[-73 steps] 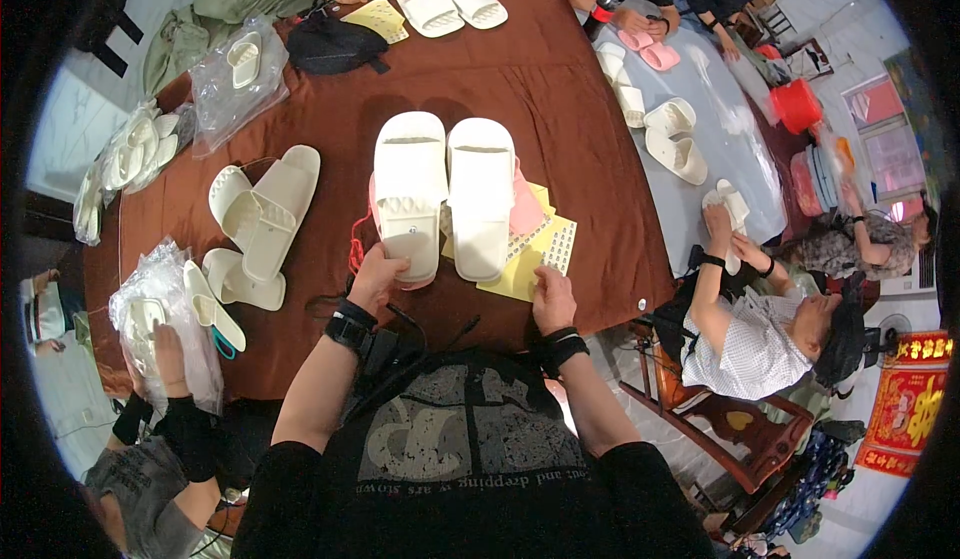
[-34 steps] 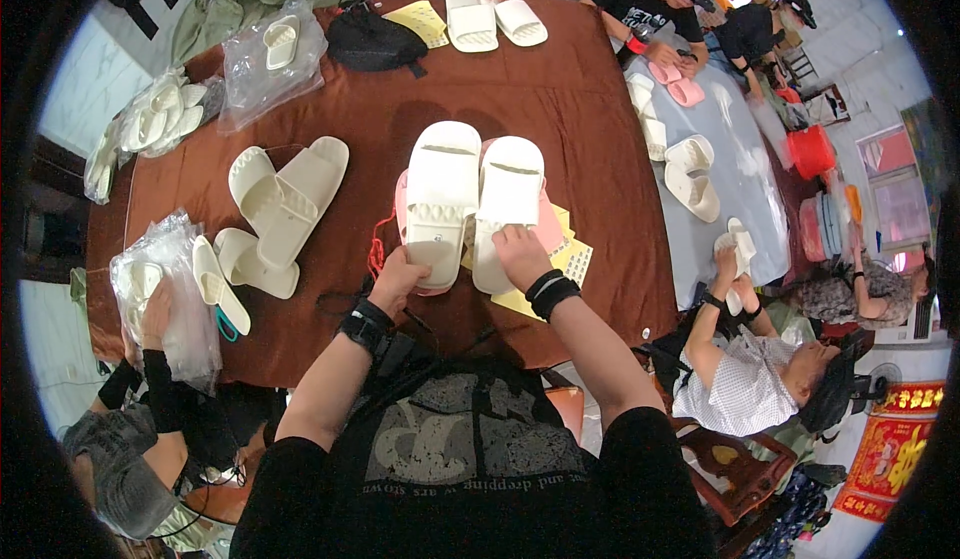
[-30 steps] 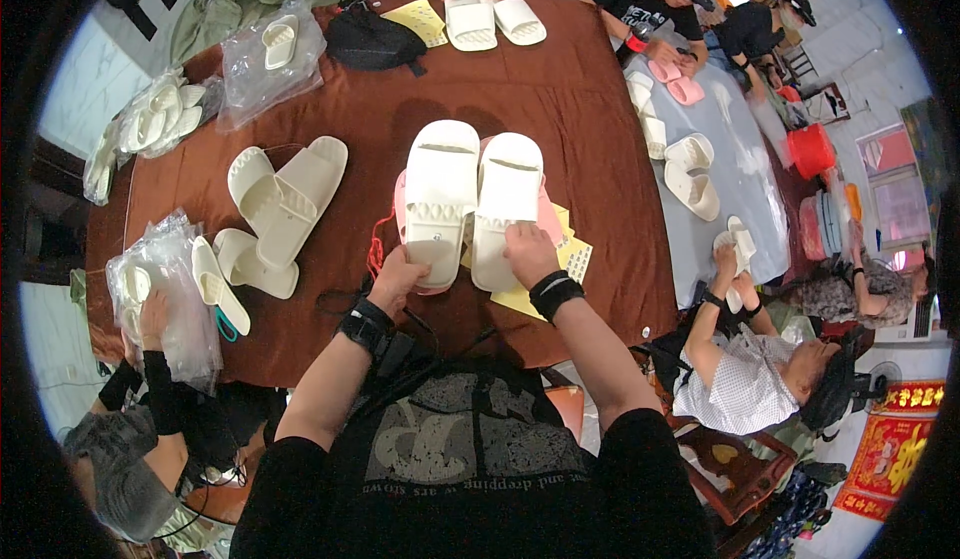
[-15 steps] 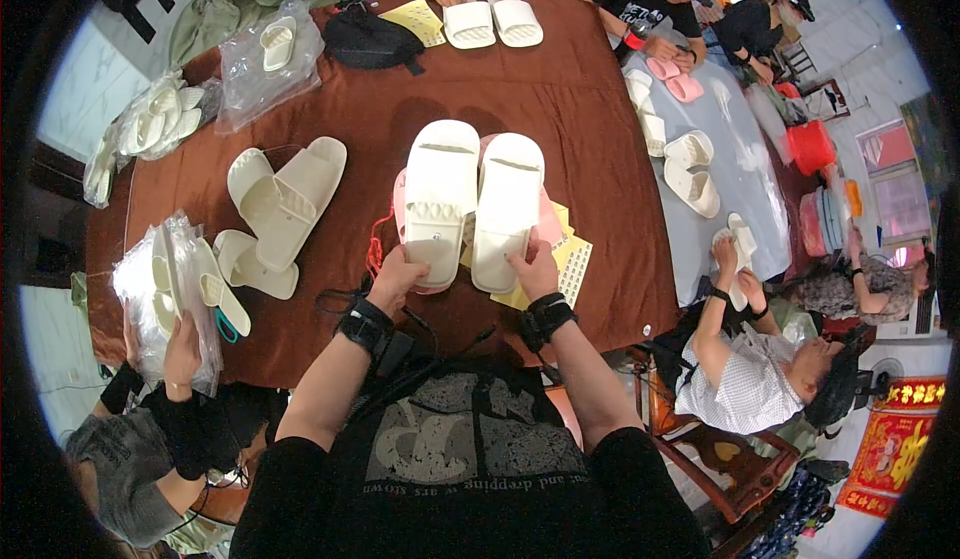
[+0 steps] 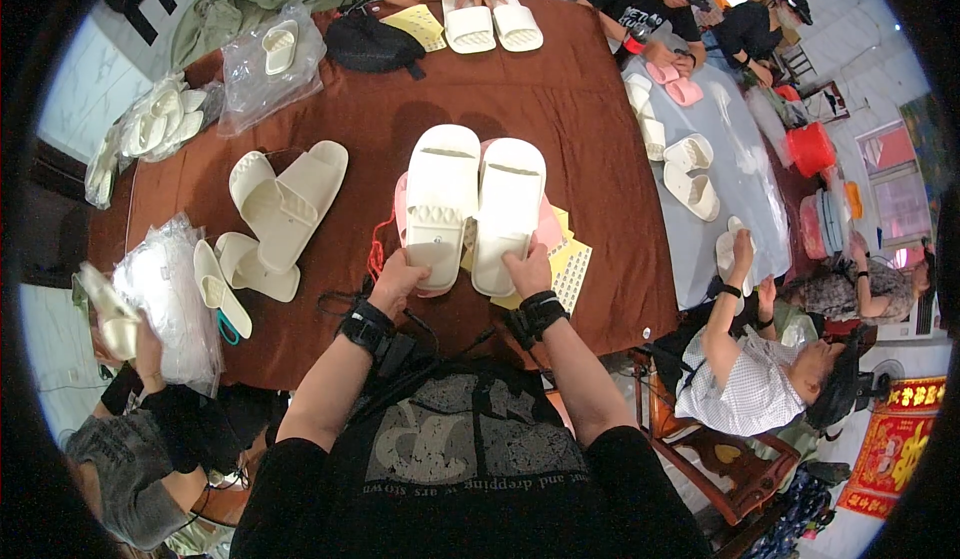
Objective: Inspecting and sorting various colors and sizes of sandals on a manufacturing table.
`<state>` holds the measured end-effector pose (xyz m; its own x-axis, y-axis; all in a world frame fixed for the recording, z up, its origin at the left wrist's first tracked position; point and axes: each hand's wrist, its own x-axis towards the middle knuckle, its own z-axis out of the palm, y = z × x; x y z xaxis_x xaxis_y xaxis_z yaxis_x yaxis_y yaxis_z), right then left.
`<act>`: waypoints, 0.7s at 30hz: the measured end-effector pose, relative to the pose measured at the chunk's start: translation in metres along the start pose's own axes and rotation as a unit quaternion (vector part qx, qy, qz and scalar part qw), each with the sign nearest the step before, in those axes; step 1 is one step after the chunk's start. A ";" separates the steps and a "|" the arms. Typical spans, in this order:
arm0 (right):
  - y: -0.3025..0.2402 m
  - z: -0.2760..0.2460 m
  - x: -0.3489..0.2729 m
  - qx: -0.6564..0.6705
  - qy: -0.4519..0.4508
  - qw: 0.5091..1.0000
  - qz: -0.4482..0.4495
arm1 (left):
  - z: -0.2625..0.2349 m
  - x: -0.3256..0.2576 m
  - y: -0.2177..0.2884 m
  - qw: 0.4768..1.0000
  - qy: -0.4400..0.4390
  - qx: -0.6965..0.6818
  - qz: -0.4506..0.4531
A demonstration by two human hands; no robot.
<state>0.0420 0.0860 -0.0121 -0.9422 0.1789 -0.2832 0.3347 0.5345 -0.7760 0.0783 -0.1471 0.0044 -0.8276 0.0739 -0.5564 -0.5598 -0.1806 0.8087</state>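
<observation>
Two cream-white slide slippers are held side by side in front of me, toes pointing away. My left hand grips the left slipper by its heel, thumb on the footbed. The right slipper's heel is pinched the same way in my right hand, with its thumb on top of the right slipper. Behind and beneath them, pink slippers show only at their edges. Yellow sticker sheets lie partly hidden under the right slipper. A red cord is beside the left one.
More cream slippers lie on the brown cloth at left, near clear plastic bags. Across the table a person's hands touch white slippers beside a black bag. Co-workers sit at a grey table on the right.
My hands and the two slippers have barely moved. At left, a co-worker has swung slippers away from the plastic bag. Across the table, a person's hand has shifted left off a slipper.
</observation>
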 end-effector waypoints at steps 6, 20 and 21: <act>0.036 0.002 0.004 0.017 -0.026 0.997 -0.066 | -0.002 0.002 -0.003 1.000 0.005 0.001 -0.004; 0.020 -0.002 -0.007 0.241 -0.163 0.956 -0.031 | -0.006 0.002 -0.003 0.999 -0.021 -0.041 0.000; 0.006 -0.012 -0.014 0.229 -0.186 0.955 -0.007 | -0.006 -0.005 0.003 0.998 -0.017 -0.052 -0.012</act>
<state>0.0570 0.0970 -0.0060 -0.9054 -0.1781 -0.3853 0.3727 0.1010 -0.9224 0.0805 -0.1535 0.0087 -0.8155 0.1130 -0.5677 -0.5744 -0.2784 0.7697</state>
